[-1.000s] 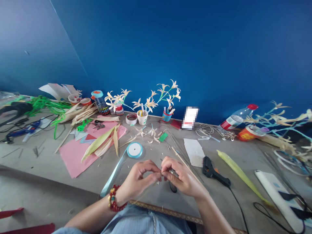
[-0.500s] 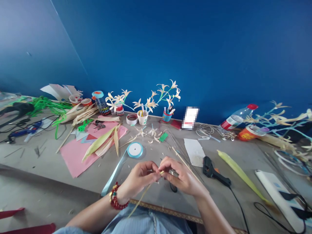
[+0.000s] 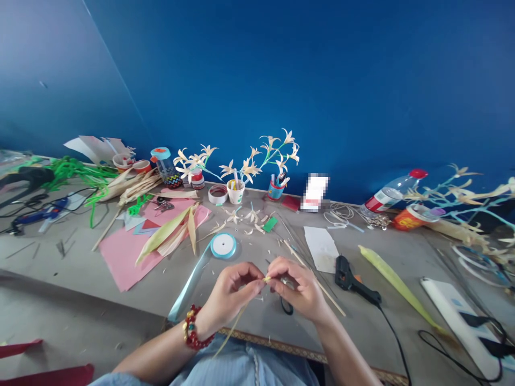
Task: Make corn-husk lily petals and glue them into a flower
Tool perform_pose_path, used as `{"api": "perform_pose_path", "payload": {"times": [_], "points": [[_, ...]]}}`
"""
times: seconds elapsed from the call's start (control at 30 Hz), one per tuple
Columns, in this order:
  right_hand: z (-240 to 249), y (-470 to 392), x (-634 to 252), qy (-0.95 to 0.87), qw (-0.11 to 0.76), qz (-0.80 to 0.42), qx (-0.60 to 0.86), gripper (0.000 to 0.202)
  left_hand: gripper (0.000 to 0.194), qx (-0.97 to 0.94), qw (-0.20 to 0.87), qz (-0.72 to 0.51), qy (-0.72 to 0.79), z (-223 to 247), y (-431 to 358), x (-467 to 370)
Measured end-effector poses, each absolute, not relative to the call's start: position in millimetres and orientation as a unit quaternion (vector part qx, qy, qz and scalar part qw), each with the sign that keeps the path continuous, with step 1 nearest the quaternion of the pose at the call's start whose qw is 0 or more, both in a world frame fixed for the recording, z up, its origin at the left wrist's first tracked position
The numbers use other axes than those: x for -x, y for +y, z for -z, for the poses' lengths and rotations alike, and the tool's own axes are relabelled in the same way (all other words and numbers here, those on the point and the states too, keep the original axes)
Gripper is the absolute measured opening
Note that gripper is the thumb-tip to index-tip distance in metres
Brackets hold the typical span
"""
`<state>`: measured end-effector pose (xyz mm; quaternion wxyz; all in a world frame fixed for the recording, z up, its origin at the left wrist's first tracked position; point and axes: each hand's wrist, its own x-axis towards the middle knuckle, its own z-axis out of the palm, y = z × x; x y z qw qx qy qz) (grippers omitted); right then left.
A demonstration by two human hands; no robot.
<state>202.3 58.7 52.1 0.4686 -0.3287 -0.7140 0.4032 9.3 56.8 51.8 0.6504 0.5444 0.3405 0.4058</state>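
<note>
My left hand (image 3: 237, 288), with a red bead bracelet at the wrist, pinches a small pale yellow piece (image 3: 266, 279) between thumb and forefinger. My right hand (image 3: 296, 287) pinches the same piece from the other side, so the fingertips nearly meet. A thin yellowish strip (image 3: 231, 333) hangs from beneath my left hand towards the lap. Behind my right hand, black-handled scissors (image 3: 287, 306) lie partly hidden. Beyond the hands are a spool of light blue ribbon (image 3: 223, 245) and small pale husk flowers (image 3: 252, 215).
A black glue gun (image 3: 354, 281) lies to the right, near a green husk (image 3: 398, 284) and a white power strip (image 3: 458, 321). Pink paper (image 3: 124, 257) with husks is at the left. Flowers stand in a paper cup (image 3: 235, 192) at the back, and a plastic bottle (image 3: 392, 195) leans there.
My right hand has shifted slightly and its fingertips are a little farther from the left ones, showing more of the yellow piece. More of the scissors shows.
</note>
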Motion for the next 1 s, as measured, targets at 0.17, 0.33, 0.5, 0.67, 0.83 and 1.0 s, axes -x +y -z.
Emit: {"api": "perform_pose_path", "payload": {"times": [0.17, 0.33, 0.5, 0.67, 0.83, 1.0], "points": [[-47, 61, -201, -0.688, 0.482, -0.441, 0.315, 0.008, 0.024, -0.54, 0.652, -0.409, 0.339, -57, 56, -10], [-43, 59, -200, -0.67, 0.501, -0.436, 0.332, 0.007, 0.019, -0.622, 0.56, -0.382, 0.393, -59, 54, -6], [-40, 51, -196, -0.633, 0.519, -0.431, 0.379, 0.004, 0.012, -0.736, 0.408, -0.377, 0.386, -65, 58, 0], [-37, 42, -192, -0.583, 0.528, -0.46, 0.412, 0.012, 0.013, -0.791, 0.329, -0.363, 0.368, -67, 64, 2], [-35, 36, -189, -0.541, 0.539, -0.49, 0.42, 0.015, 0.015, -0.815, 0.239, -0.423, 0.316, -67, 70, 4], [-34, 36, -185, -0.489, 0.581, -0.506, 0.41, 0.011, 0.016, -0.809, 0.295, -0.383, 0.336, -64, 69, 1]]}}
